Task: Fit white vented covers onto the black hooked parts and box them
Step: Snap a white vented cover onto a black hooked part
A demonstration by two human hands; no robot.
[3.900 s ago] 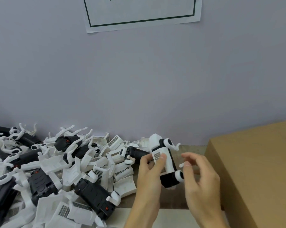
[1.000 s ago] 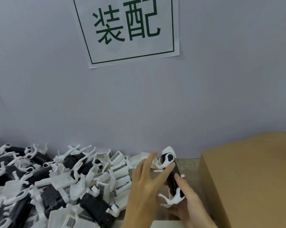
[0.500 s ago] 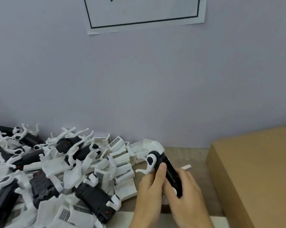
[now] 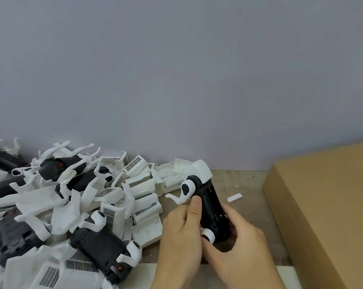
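Item: black hooked part (image 4: 212, 207) | both hands (image 4: 180, 232) (image 4: 239, 245) curling fingers around it | risk: white vented cover (image 4: 201, 171) sitting half-seated, slipping off.

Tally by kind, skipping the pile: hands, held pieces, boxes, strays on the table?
Hands: 2, left hand and right hand
Black hooked part, gripped by both: 1
White cover at its far end: 1
Cardboard box: 1
Loose white strip: 1
Total: 6
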